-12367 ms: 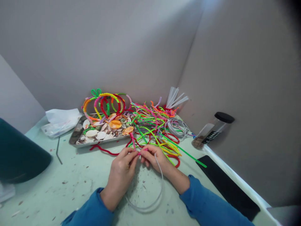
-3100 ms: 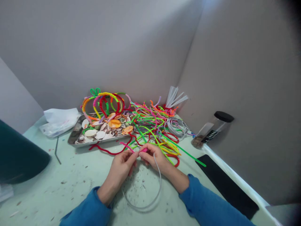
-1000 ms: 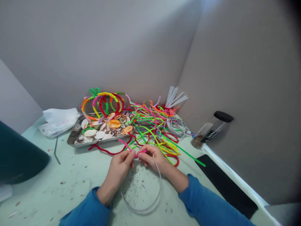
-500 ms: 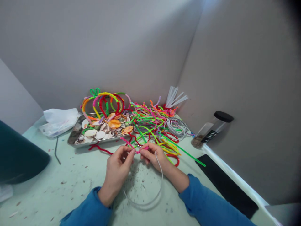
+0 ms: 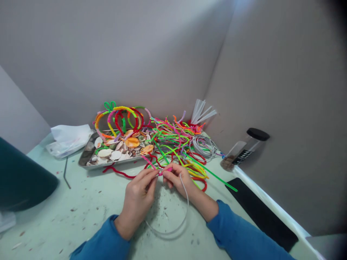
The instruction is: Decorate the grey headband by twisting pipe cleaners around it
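My left hand [image 5: 139,200] pinches a pink pipe cleaner [image 5: 148,162], whose free end sticks up and to the left past the fingertips. Close beside it, my right hand [image 5: 179,180] grips the pink fuzzy part wound at the end of a thin grey-white wire [image 5: 187,213]. The wire curves down below both hands in a wide arc toward the left wrist. Both hands are closed, their fingertips almost touching. A small dark pointed piece shows just above the right fingertips; what it is I cannot make out.
Behind my hands are a metal tray [image 5: 92,167] of shells, coloured hoops [image 5: 124,108], a pipe cleaner pile [image 5: 176,131] and a wire coil [image 5: 203,148]. A jar [image 5: 245,150] and black strip [image 5: 262,213] lie right; a dark green cylinder [image 5: 24,180] and white packet [image 5: 69,139], left.
My left hand has shifted slightly right, its fingers closing nearer to the right fingertips. The free pink end has moved a little to the right. My right hand has barely moved.
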Available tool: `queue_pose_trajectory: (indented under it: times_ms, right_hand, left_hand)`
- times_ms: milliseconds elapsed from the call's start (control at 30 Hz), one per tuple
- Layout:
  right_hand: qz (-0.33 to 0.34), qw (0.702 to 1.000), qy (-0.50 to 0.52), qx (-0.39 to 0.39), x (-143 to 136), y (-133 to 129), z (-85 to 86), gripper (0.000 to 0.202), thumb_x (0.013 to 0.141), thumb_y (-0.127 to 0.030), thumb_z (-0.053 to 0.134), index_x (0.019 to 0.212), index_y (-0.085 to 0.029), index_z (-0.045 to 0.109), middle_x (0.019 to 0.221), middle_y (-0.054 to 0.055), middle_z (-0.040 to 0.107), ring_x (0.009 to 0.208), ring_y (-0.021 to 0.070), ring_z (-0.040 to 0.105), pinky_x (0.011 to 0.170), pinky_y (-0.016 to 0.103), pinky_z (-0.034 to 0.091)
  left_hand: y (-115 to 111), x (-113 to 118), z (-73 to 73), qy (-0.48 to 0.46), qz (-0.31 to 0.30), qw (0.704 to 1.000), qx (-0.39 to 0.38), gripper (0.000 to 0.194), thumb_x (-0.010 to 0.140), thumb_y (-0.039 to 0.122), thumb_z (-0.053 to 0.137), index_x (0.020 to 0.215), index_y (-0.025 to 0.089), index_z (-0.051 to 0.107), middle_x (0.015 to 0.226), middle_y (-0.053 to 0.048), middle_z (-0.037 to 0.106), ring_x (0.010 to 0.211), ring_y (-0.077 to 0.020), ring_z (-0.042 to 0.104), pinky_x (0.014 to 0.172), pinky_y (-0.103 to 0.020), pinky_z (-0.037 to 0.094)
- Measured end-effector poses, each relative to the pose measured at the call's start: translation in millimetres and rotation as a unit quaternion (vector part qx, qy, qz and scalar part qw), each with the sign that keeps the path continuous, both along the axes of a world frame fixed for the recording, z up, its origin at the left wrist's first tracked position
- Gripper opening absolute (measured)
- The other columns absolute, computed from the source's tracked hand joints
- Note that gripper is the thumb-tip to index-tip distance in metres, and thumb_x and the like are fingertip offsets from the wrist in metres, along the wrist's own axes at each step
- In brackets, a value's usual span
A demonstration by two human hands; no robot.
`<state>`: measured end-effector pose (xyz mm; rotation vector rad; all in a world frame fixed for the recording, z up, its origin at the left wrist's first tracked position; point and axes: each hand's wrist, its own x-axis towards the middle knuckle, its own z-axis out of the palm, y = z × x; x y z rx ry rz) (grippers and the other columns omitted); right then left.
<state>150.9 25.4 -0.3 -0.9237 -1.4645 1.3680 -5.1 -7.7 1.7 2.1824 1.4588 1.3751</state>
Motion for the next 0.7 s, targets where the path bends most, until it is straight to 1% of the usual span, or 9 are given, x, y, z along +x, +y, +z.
queue_pose_trajectory:
  times_ms: [300, 433, 700]
  right_hand:
    - [0.015, 1.0, -0.005, 0.012, 0.6, -1.9, -2.7, 0.022, 0.079, -0.037, 0.058, 0.077, -0.015, 0.057, 0.061, -0.002, 0.057, 0.042, 0.0054, 0.042, 0.042, 0.018, 0.034]
    - [0.016, 1.0, -0.006, 0.013, 0.3, -2.2, -2.1, 0.021, 0.079, -0.035, 0.058, 0.076, -0.014, 0.056, 0.06, -0.002, 0.057, 0.042, 0.0053, 0.042, 0.042, 0.018, 0.034]
    - [0.012, 1.0, -0.001, 0.004, -0.8, -1.8, 0.4, 0.02, 0.077, -0.033, 0.06, 0.073, -0.014, 0.056, 0.058, -0.002, 0.056, 0.04, 0.0051, 0.042, 0.04, 0.018, 0.033]
  left_hand:
    - [0.0, 0.3, 0.5, 0.028, -0.012, 1.0, -0.008, 0.021, 0.081, 0.018, 0.051, 0.093, 0.019, 0.067, 0.093, -0.006, 0.065, 0.084, -0.0161, 0.061, 0.074, -0.026, 0.049]
    - [0.2, 1.0, 2.0, 0.033, -0.014, 0.999, -0.011, 0.022, 0.081, 0.016, 0.05, 0.093, 0.018, 0.068, 0.093, -0.007, 0.063, 0.083, -0.0159, 0.06, 0.071, -0.025, 0.049]
    - [-0.7, 1.5, 2.3, 0.047, -0.01, 0.999, -0.007, 0.021, 0.081, 0.017, 0.051, 0.093, 0.018, 0.068, 0.093, -0.007, 0.063, 0.082, -0.0156, 0.06, 0.071, -0.025, 0.049]
